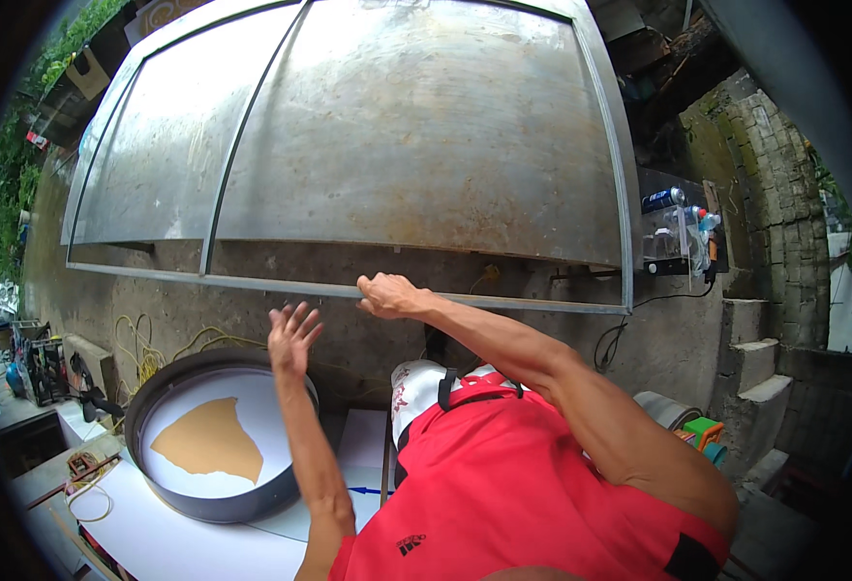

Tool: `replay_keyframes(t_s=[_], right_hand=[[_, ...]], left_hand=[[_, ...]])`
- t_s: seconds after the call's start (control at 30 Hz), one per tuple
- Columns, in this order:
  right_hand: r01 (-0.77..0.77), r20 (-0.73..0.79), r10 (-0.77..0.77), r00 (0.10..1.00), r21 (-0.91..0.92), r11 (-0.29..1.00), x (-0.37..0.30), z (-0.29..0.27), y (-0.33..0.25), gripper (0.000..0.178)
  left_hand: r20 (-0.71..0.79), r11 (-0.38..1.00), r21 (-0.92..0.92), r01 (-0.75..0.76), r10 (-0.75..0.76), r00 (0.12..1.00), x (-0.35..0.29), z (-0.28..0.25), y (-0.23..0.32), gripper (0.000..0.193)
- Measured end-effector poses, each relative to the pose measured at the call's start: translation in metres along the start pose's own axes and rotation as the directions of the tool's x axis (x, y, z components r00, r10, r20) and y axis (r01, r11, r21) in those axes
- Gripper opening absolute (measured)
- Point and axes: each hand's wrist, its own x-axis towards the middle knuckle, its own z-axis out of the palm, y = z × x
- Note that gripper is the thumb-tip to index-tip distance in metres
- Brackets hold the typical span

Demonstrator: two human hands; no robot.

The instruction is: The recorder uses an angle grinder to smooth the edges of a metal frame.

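A long rectangular metal frame (300,288) with one crossbar lies over a large grey metal sheet (416,136). Its near rail juts out past the sheet's near edge, above the ground. My right hand (394,295) is closed around that near rail, close to its middle. To the left, my left hand (293,337) hangs in the air just short of the rail, fingers spread, touching nothing. Below it stands a round grey ring-shaped rim (242,504) with a white inside and a torn tan piece (211,441) in it.
Spray cans and bottles (673,223) crowd a small stand at the right. Concrete steps (750,358) rise beyond it. Yellow cord (145,353) lies coiled on the ground behind the round rim, and a white board (165,542) is under the rim. Tools and machinery (39,373) stand far left.
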Motion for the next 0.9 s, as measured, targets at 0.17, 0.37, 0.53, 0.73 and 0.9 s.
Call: replay_keyframes(t_s=[0.17, 0.37, 0.53, 0.73, 0.9], right_hand=[[-0.125, 0.004, 0.125, 0.992, -0.002, 0.992, 0.025, 0.035, 0.032, 0.032], [0.121, -0.146, -0.127, 0.981, -0.048, 0.992, 0.015, 0.044, 0.046, 0.031], [0.200, -0.367, -0.307, 0.878, -0.303, 0.932, -0.055, 0.024, 0.050, 0.039], [-0.008, -0.654, -0.078, 0.752, -0.127, 0.992, -0.180, 0.020, 0.094, 0.019], [-0.428, -0.552, 0.597, 0.581, 0.417, 0.802, -0.284, 0.063, 0.132, 0.024]], left_hand=[[-0.022, 0.989, -0.103, -0.106, 0.104, 0.994, 0.057, 0.030, -0.059, 0.023], [-0.187, 0.984, -0.009, -0.175, 0.170, 0.967, 0.077, 0.038, -0.078, 0.025], [-0.151, 0.994, -0.020, -0.106, 0.102, 0.983, 0.071, 0.044, -0.075, 0.033], [-0.010, 0.994, 0.047, -0.095, 0.095, 0.995, 0.067, 0.052, -0.093, 0.033], [0.038, 0.997, 0.025, -0.075, 0.074, 0.997, 0.073, 0.055, -0.111, 0.023]])
